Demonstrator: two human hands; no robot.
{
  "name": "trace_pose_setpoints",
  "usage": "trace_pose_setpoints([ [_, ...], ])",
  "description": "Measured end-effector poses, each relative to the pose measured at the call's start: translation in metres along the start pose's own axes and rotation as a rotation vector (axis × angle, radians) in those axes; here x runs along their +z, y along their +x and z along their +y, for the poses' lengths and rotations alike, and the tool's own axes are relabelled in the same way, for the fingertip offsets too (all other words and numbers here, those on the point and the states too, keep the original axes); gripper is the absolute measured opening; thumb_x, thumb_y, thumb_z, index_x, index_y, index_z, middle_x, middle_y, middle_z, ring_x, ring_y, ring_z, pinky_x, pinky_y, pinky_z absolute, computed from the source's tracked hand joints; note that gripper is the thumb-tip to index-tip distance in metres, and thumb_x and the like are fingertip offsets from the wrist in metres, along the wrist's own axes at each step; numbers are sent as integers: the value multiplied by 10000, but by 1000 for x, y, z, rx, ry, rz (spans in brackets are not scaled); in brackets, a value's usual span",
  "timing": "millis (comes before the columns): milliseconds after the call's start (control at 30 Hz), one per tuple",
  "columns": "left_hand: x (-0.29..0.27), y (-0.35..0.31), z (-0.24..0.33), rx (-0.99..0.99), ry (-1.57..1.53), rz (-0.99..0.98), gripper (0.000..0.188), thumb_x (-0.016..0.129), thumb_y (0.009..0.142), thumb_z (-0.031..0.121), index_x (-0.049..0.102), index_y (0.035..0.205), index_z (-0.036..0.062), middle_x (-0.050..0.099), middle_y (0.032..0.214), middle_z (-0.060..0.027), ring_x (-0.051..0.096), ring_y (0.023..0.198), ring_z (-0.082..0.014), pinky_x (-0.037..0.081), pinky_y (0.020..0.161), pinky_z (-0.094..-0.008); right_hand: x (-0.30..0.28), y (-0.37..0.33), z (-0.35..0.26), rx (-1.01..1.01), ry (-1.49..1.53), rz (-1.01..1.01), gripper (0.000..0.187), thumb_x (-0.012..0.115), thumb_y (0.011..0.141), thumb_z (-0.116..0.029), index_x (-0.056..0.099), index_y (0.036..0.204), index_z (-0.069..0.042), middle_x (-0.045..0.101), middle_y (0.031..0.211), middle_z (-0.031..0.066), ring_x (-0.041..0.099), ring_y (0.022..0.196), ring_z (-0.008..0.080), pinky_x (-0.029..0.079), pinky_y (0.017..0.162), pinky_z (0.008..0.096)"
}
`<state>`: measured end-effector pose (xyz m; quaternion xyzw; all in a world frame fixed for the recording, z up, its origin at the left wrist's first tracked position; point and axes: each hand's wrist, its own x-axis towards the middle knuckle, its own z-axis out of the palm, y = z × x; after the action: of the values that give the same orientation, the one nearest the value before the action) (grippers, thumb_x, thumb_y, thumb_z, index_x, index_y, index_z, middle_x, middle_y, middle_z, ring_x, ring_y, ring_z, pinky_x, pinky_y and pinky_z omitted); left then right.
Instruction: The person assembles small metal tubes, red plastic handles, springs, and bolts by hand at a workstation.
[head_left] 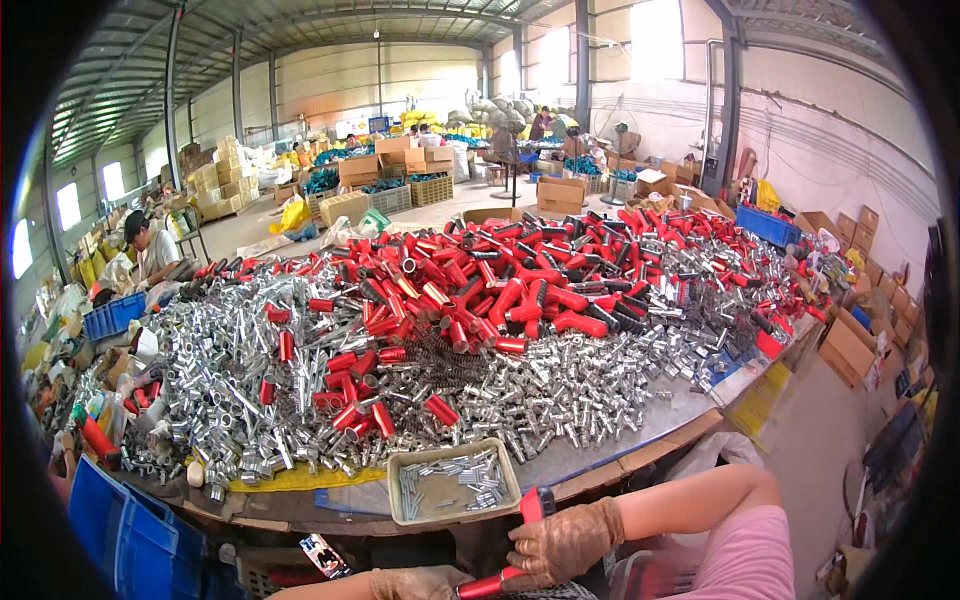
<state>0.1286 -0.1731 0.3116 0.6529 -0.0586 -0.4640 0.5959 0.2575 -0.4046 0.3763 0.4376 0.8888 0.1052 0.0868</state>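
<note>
Gloved hands [500, 560] on red tube [505, 575]

A tabletop [640, 425] carries a wide heap of silver metal fittings [250, 380], with red tubes [500, 280] piled toward the far side. A blue crate [120, 535] stands near left. Cardboard boxes [560, 192] sit far back, and a seated person [150, 250], perhaps sorting, is far left.

A red tube with black trim [515, 545] lies tilted, gripped in gloved hands below the table edge.
</note>
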Motion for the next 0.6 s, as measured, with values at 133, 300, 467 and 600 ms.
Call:
trace_pose_setpoints([
  [133,6,-2,-12,61,160,136,333,746,740,194,681,1023,31,667,798,-27,586,732,-123,483,665,-295,11,0,-4,86,110,183,342,526,829,-204,582,1139,-70,567,739,39,563,655,201,457,663,322],
  [300,7,-21,28,-110,994,544,348,576,884,347,588,1129,100,677,924,-163,671,889,-327,511,759,-439,34,0,-17,675,699,77,447,588,896,-270,537,1320,-137,661,954,66,653,843,249,526,772,369],
  [467,-8,-43,57,-73,1351,842,234,575,796,252,655,956,101,683,807,-139,687,739,-336,535,602,-475,40,14,-8,1062,2013,349,553,634,904,-275,453,1391,-86,659,1049,68,650,863,189,516,796,284],
  [600,-33,-59,54,233,1822,881,203,559,833,241,628,892,59,665,746,-116,685,684,-272,533,530,-401,43,41,-26,731,3037,834,641,674,863,-248,372,1414,-119,642,1003,82,631,740,144,543,703,333],
])
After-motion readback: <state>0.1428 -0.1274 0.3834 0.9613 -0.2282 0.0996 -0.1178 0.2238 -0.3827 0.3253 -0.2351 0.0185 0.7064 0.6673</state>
